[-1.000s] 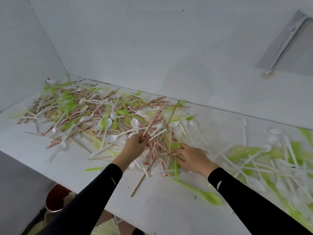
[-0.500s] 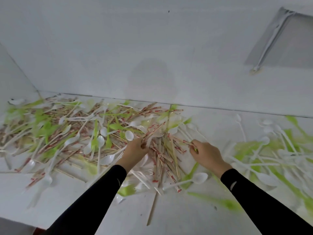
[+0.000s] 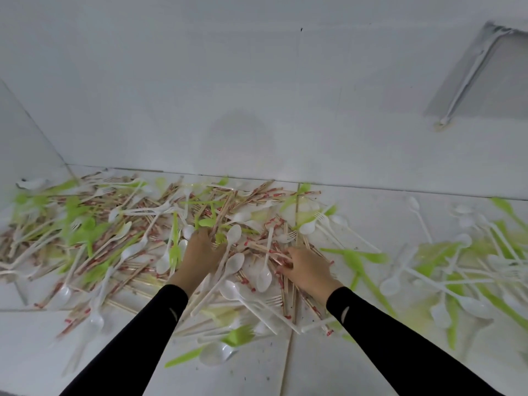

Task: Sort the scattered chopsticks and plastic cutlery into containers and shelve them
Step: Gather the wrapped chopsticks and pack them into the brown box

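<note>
A big heap of wooden chopsticks (image 3: 257, 195) with red-printed ends, white plastic spoons (image 3: 235, 262) and forks, and green plastic cutlery (image 3: 360, 257) covers a white surface. My left hand (image 3: 200, 252) rests palm down in the middle of the heap, its fingers closed around a bundle of chopsticks that points up and away. My right hand (image 3: 307, 267) lies just to the right, fingers curled over several red-ended chopsticks. Both forearms wear black sleeves.
The white surface (image 3: 328, 372) meets a white back wall (image 3: 257, 95) and a left side wall. A second scatter of white spoons and green cutlery (image 3: 463, 270) lies at the right. A long white utensil (image 3: 463, 84) leans at the upper right. No containers are in view.
The camera has come closer and lower over the heap. My left hand has moved deeper into the pile. My right hand has shifted left onto the red-ended chopsticks.
</note>
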Tool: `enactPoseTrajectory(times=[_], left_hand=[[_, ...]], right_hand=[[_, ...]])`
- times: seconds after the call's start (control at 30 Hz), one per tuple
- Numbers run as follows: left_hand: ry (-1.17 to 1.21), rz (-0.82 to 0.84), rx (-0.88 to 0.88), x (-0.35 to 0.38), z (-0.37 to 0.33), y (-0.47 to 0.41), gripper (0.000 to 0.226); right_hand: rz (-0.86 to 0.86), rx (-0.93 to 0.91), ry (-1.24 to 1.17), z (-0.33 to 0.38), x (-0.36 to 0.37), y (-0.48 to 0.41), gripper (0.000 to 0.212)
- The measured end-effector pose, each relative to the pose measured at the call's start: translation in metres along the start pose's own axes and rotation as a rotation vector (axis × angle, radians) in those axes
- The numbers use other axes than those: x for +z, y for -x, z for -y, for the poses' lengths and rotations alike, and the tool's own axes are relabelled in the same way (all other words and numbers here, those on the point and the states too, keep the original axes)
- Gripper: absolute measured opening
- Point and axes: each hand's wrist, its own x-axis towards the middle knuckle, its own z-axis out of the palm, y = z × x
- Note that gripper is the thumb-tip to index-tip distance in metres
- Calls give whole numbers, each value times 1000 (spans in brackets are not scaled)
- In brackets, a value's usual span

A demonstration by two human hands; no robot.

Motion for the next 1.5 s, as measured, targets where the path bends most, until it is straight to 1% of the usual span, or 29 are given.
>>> enactPoseTrajectory(times=[0.07,0.13,0.17,0.2,0.3,0.4,0.47,0.53,0.57,0.67,0.73,0.8,0.87,0.93,1.03,1.13,1.2,1.33,1.43,1.5], left_hand=[[60,10,56,5,-13,0,18],[96,46,114,11,-28,0,29],[108,82,140,14,-36,1,30],[119,120,165,17,-42,1,25],[199,223,234,28,-59,5,11],[245,323,260,41,-70,9,7],[151,350,294,51,-76,12,20],[-20,319,368,62,-80,15,31],[-75,311,389,67,-81,16,32],[-191,358,348,77,-81,16,36],[-251,364,321,80,-78,14,25],[-203,345,294,77,-73,12,20],[-92,315,237,71,-66,6,20],[-16,287,166,60,-56,-1,23],[-30,228,116,44,-43,-12,17],[-81,168,158,40,-43,-13,19],[-45,190,192,46,-52,-12,20],[-17,280,212,67,-67,-5,36],[-43,367,344,75,-70,3,34],[-102,497,454,74,-71,4,27]], right_hand=[[28,25,-51,-2,-4,3,36],[57,44,-115,-8,-10,7,28],[69,53,-141,-12,-13,9,23],[71,62,-164,-16,-16,12,19],[72,146,-226,-36,-24,20,19],[59,246,-207,-57,-31,23,19],[50,309,-183,-69,-35,24,17],[48,360,-188,-76,-39,22,12],[45,375,-209,-77,-40,22,12],[15,376,-368,-72,-44,23,17],[16,379,-408,-68,-46,24,19],[11,380,-309,-69,-46,24,18],[-3,371,-136,-76,-48,22,13],[-4,348,4,-81,-53,22,21],[-31,332,200,-87,-62,22,36],[-64,340,336,-90,-71,19,30],[-58,355,307,-90,-77,19,25],[-71,476,161,-90,-82,21,17],[-74,469,-27,-85,-72,21,10],[-48,418,-122,-77,-60,23,17]])
